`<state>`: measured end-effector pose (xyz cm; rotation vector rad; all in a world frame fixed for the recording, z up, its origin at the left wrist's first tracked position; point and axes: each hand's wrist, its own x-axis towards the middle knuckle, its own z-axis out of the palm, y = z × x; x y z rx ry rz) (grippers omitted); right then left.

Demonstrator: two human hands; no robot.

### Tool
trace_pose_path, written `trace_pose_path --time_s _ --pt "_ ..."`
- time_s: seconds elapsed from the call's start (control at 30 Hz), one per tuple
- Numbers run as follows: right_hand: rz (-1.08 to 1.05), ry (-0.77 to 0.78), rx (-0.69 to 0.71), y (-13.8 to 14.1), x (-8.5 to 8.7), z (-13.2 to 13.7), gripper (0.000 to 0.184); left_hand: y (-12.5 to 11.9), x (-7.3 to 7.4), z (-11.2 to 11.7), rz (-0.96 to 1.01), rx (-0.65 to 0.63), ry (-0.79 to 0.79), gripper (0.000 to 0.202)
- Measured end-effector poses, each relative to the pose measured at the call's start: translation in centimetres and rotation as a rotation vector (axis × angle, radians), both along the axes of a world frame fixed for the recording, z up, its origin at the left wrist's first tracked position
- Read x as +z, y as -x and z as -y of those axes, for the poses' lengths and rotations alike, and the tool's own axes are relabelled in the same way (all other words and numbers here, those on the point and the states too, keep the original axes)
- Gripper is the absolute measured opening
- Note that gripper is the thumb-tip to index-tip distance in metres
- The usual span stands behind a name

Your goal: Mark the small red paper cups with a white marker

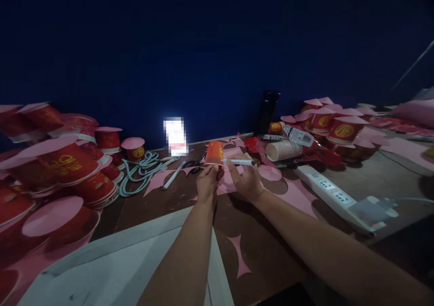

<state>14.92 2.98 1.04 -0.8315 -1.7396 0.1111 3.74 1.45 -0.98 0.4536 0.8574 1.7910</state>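
My left hand [206, 182] holds a small red paper cup [214, 153] upside down above the brown table [271, 251]. My right hand [247, 179] grips a white pen [239, 162] lying level, its tip touching the cup's right side near the rim. Pink paper sheets [230, 181] and offcuts lie under both hands.
Piles of red cups capped with pink paper discs [64, 170] fill the left; more [334, 127] sit at the back right. A white power strip [335, 195], a lying stack of cups [283, 151], scissors [195, 165], a marker [173, 176], a coiled cable [139, 170], a dark bottle [267, 111] surround the hands.
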Motion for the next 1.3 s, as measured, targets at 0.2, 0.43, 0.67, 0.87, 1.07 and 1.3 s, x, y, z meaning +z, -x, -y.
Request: trace_pose_path --time_s 0.2,0.43,0.67,0.87,1.07,1.3 --pt "0.055 -0.036 0.01 0.04 0.29 0.16 0.011 -0.25 -0.02 -0.06 -0.008 -0.042 -0.02 0.024" --pt "0.08 -0.071 -0.011 0.1 -0.06 -0.17 0.011 -0.19 -0.4 -0.34 -0.086 -0.036 0.016 0.028" --pt "0.092 -0.096 -0.021 -0.06 -0.19 -0.38 0.011 -0.02 -0.45 -0.29 -0.093 -0.047 0.018 0.03" --pt "0.109 -0.089 -0.034 -0.07 -0.18 -0.47 0.012 0.01 -0.48 -0.29 -0.107 -0.052 0.018 0.03" --pt "0.083 -0.079 -0.038 0.01 -0.05 -0.31 0.012 -0.01 -0.06 0.01 -0.166 -0.031 0.052 0.03" --pt "0.075 -0.066 -0.018 0.09 0.07 -0.16 0.013 -0.04 0.33 0.37 -0.366 -0.003 0.069 0.02"
